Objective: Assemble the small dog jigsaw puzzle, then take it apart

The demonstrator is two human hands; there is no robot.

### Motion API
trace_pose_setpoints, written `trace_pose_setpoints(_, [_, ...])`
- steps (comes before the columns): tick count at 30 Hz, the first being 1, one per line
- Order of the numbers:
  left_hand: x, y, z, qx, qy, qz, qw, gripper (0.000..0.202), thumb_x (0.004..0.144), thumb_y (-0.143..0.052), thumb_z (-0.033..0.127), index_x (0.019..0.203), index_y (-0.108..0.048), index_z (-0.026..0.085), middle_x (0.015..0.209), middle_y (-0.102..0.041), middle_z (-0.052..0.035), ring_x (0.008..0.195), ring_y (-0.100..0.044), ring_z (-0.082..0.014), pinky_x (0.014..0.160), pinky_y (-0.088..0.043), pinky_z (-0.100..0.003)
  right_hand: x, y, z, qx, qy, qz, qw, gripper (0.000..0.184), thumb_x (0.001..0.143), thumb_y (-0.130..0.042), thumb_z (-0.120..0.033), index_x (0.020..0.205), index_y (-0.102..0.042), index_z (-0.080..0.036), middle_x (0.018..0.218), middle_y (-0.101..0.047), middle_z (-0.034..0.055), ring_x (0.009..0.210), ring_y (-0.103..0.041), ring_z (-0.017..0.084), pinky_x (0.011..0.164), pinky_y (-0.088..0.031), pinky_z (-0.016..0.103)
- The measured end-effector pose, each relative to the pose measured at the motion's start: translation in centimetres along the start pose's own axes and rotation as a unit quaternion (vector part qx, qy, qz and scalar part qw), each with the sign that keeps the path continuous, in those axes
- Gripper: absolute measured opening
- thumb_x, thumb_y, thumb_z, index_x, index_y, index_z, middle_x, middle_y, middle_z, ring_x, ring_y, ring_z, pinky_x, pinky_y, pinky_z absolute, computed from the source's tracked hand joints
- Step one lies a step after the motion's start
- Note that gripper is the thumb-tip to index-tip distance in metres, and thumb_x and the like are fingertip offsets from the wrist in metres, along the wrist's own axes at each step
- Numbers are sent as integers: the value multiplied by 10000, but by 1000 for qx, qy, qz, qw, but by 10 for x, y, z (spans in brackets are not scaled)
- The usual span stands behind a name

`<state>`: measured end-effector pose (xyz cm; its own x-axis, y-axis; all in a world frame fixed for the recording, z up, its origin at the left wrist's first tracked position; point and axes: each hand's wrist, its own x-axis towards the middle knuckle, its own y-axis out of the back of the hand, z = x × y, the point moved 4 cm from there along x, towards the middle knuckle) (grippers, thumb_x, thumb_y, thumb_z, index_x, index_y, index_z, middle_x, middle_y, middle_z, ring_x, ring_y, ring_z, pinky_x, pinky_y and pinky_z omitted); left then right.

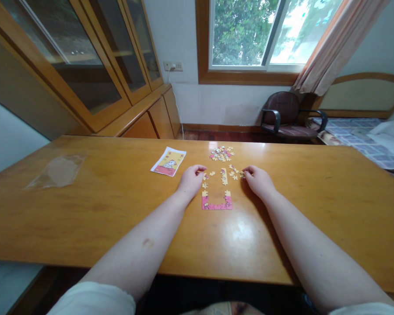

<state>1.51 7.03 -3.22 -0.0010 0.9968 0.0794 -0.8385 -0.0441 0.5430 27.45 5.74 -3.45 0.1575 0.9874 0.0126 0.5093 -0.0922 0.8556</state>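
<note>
My left hand (193, 178) rests on the table with its fingers curled together, at the upper left of a partly joined jigsaw frame. Whatever lies between its fingertips is too small to make out. The pink bottom border (216, 206) of the puzzle is joined, with yellow side pieces rising from both ends. A joined yellow strip (224, 176) lies apart, above the right side. My right hand (258, 180) pinches a puzzle piece (242, 175) beside a few loose yellow pieces (233, 172). Beyond both hands sits a pile of mixed puzzle pieces (221, 153).
A picture card (169, 162) with a yellow and pink design lies left of my left hand. Farther left is a clear plastic bag (61, 169) on the wooden table (118, 210). Past the far edge stand an armchair (285, 114), a bed and a glass-fronted cabinet (118, 57).
</note>
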Motion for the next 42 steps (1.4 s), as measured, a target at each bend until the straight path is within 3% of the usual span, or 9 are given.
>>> trace_pose_setpoints(5, [0,-1,-2,-4,-5,2,1000,293,767,-506,104,963,-714,168,977,-735,-54,897,-657,-184,896,-516,-332,-2,-3,-5,-49,24,-44,998,237,812,-551,-232,965,-732,-215,935,-732,53,846,-646,187,732,-441,253])
trace_pose_setpoints(12, [1,-1,-4,6,-11,-1,1000,277,777,-512,121,960,-713,172,963,-731,-53,883,-653,-187,874,-518,-333,-4,-2,-7,-62,10,-52,997,154,811,-601,-311,835,-703,-199,840,-727,49,762,-635,176,640,-404,243])
trace_pose_setpoints(17, [-3,-2,2,38,-76,-6,996,245,805,-516,146,949,-712,179,988,-710,-55,893,-640,-178,871,-509,-309,-5,1,-10,-72,10,-45,996,218,846,-562,-363,789,-690,-197,821,-717,64,762,-621,188,612,-373,254])
trace_pose_setpoints(22, [-9,-4,13,68,-136,-47,987,237,841,-494,166,940,-709,188,980,-702,-53,926,-637,-183,866,-499,-311,-6,2,-8,-39,11,-39,998,190,817,-539,-271,875,-710,-213,817,-715,41,758,-618,176,630,-390,245])
trace_pose_setpoints(25, [-18,-6,26,121,-211,-98,965,256,849,-490,151,960,-715,201,1005,-711,-56,986,-623,-204,935,-458,-356,-7,-1,-7,-18,19,-65,998,189,783,-580,-272,907,-718,-236,798,-714,9,737,-620,158,628,-400,234])
trace_pose_setpoints(29, [-39,-16,42,188,-312,-243,899,242,891,-519,251,1018,-726,257,1014,-703,-57,1009,-598,-218,960,-413,-373,-8,-2,-9,-39,57,-81,994,209,781,-631,-325,949,-721,-237,830,-712,6,739,-616,149,640,-409,234])
trace_pose_setpoints(32, [-50,-22,45,218,-337,-308,862,303,870,-588,375,1136,-696,277,1012,-679,-69,991,-584,-230,938,-403,-372,-7,-1,-11,-71,71,-85,991,193,797,-646,-338,932,-731,-229,895,-716,27,778,-623,157,658,-412,240])
trace_pose_setpoints(36, [-49,-24,38,260,-327,-323,849,420,863,-573,516,1206,-668,291,986,-644,-72,946,-561,-237,887,-400,-377,-7,-1,-10,-101,58,-95,989,157,817,-654,-340,853,-729,-207,903,-726,51,782,-633,174,656,-410,255])
trace_pose_setpoints(42, [-43,-21,32,265,-320,-319,852,432,883,-526,548,1225,-658,319,962,-617,-67,922,-550,-225,879,-387,-368,-4,-7,-9,-123,76,-107,984,159,844,-646,-323,843,-707,-176,935,-713,94,791,-638,193,677,-418,276])
